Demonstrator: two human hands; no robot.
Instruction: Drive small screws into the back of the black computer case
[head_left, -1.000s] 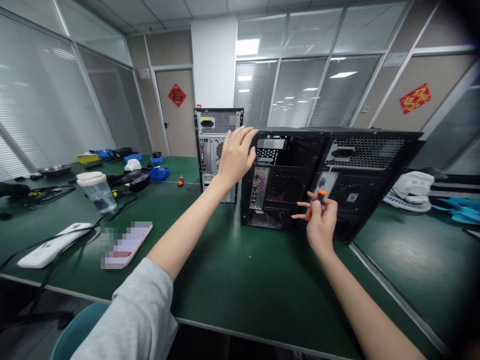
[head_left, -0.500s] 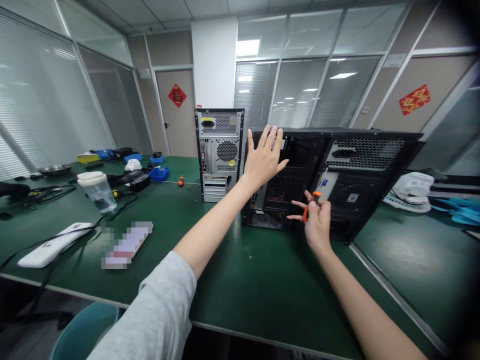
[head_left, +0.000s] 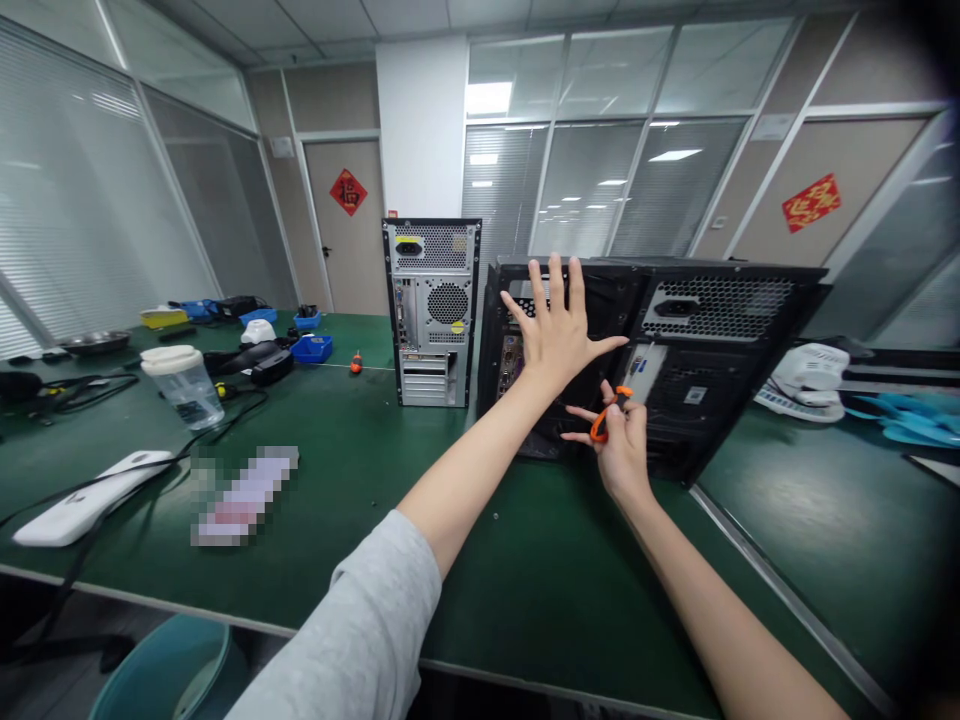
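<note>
My left hand (head_left: 556,335) is spread wide in front of the back of a black computer case (head_left: 611,300), whose ports show to the left of the wrist. Whether the palm touches the case is hard to tell. Lower and to the right, my right hand (head_left: 626,450) grips a small orange-and-black tool (head_left: 600,425) between thumb and fingers, two other fingers sticking out toward the case. Its exact kind is unclear. Close against the first case stands a second black computer case (head_left: 694,370), with a power socket and vent mesh at the top.
A silver-backed computer tower (head_left: 431,310) stands left of the black cases. Farther left on the green table (head_left: 360,560) are a clear cup (head_left: 187,395), a blurred-out phone (head_left: 247,495), a white power strip (head_left: 90,500) and a small orange screwdriver (head_left: 356,363). White and blue items lie at the right.
My left hand has moved right and slightly down, from the left edge of the black case across its back, fingers more spread. My right hand still holds the tool. The view has shifted slightly.
</note>
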